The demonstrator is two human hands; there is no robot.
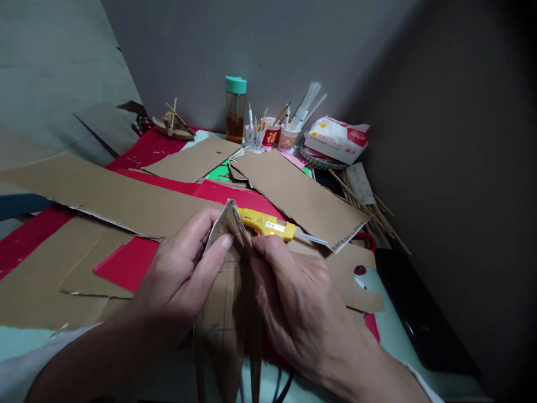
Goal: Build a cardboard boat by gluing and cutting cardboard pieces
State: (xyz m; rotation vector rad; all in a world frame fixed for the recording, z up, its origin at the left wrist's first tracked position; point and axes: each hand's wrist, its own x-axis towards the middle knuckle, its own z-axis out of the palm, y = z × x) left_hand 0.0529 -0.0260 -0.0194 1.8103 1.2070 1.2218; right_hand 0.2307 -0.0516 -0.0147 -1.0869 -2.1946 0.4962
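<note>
Gripping cardboard (222, 296) (lower end cut off); left fingers (203, 223) partly hidden.

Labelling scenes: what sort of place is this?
Probably a craft workspace against a wall: cut cardboard sheets, a yellow glue gun and small cups with sticks in them.

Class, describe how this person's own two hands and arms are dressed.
The left hand and right hand are bare: no glove, ring or watch shows. Each forearm is uncovered up to a pale, whitish sleeve, the left sleeve and right sleeve showing only at the picture's edges.
</note>
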